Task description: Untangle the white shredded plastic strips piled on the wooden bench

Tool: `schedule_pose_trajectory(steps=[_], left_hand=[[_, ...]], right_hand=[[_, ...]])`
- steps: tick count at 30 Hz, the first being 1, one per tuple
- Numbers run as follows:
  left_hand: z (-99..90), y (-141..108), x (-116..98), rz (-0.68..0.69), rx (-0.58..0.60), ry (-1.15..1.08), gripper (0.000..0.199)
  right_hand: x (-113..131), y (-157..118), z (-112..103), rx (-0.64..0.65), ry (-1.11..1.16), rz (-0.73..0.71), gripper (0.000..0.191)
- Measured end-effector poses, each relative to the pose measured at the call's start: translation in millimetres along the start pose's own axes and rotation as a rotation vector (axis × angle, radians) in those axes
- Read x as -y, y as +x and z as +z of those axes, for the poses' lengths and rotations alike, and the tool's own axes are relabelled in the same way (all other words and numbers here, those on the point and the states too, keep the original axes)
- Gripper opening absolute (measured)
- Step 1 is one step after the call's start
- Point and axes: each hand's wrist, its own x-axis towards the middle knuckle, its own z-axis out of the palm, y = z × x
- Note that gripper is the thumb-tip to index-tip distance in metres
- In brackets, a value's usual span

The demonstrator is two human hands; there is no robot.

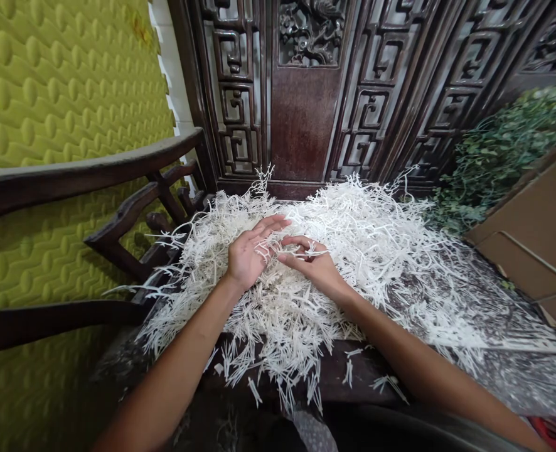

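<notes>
Over a large heap of white, twig-like plastic branches [372,232], both my hands are close together. My left hand [250,254] has its palm turned up and its fingers stretched out to the right. A small white branched sprig [269,250] lies against that palm and spans the gap between the hands. On its right end, the thumb and fingers of my right hand [313,260] are pinched together. Thin white tips stick out past the right fingers. Whether the left fingers grip any of the sprig, I cannot tell.
The heap covers a dark wooden bench seat [325,370] with a carved lattice back [306,119] and a curved armrest [94,163]. Green artificial foliage [508,150] and a cardboard box [536,232] stand at right. Yellow textured panelling [71,81] covers the left wall.
</notes>
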Motion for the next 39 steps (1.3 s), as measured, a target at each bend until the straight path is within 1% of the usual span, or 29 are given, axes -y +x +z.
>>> schedule_pose_trajectory(steps=[4, 6, 9, 11, 13, 15, 17, 20, 23, 27, 32, 34, 36, 39], left_hand=[[1.1, -0.5, -1.5, -0.011, 0.06, 0.051, 0.042], [-1.6, 0.7, -0.3, -0.018, 0.069, 0.069, 0.041], [-8.3, 3.9, 3.8, -0.022, 0.029, 0.067, 0.034], [-13.3, 6.4, 7.5, -0.024, -0.038, 0.113, 0.028], [-17.3, 8.3, 11.3, -0.011, -0.118, 0.253, 0.026], [-19.5, 8.9, 14.0, 0.021, -0.16, 0.442, 0.024], [-19.1, 8.0, 15.2, 0.059, -0.15, 0.601, 0.022], [-14.7, 5.0, 14.9, 0.13, -0.091, 0.738, 0.02], [-9.9, 1.8, 14.2, 0.166, -0.014, 0.816, 0.021], [-8.9, -0.6, 13.9, 0.122, 0.062, 0.851, 0.034], [-11.0, 0.9, 13.8, 0.144, 0.092, 0.825, 0.04], [-11.0, 2.1, 14.8, 0.163, 0.082, 0.84, 0.031], [-10.6, 3.0, 16.5, 0.165, 0.087, 0.862, 0.025], [-9.7, 2.7, 18.9, 0.128, 0.127, 0.855, 0.034]], right_hand=[[-7.6, 2.0, -0.8, -0.006, 0.02, -0.01, 0.027], [-13.3, 5.0, -2.1, -0.029, 0.073, -0.004, 0.026], [-20.2, 9.9, -4.3, -0.087, 0.225, 0.037, 0.024], [-22.2, 12.1, -5.3, -0.128, 0.34, 0.068, 0.022], [-22.2, 13.2, -5.8, -0.171, 0.432, 0.103, 0.023], [-21.0, 13.5, -5.7, -0.201, 0.493, 0.147, 0.025], [-19.3, 13.4, -5.3, -0.215, 0.539, 0.167, 0.027], [-17.2, 13.3, -4.4, -0.22, 0.58, 0.139, 0.025], [-17.1, 13.3, -3.9, -0.195, 0.562, 0.094, 0.025], [-19.9, 12.6, -3.9, -0.205, 0.451, 0.065, 0.027], [-20.2, 9.8, -2.9, -0.166, 0.283, -0.014, 0.024], [-19.7, 9.1, -2.6, -0.157, 0.257, -0.039, 0.023], [-19.7, 8.9, -2.8, -0.163, 0.244, -0.035, 0.025], [-19.0, 8.8, -4.1, -0.134, 0.18, 0.0, 0.029]])
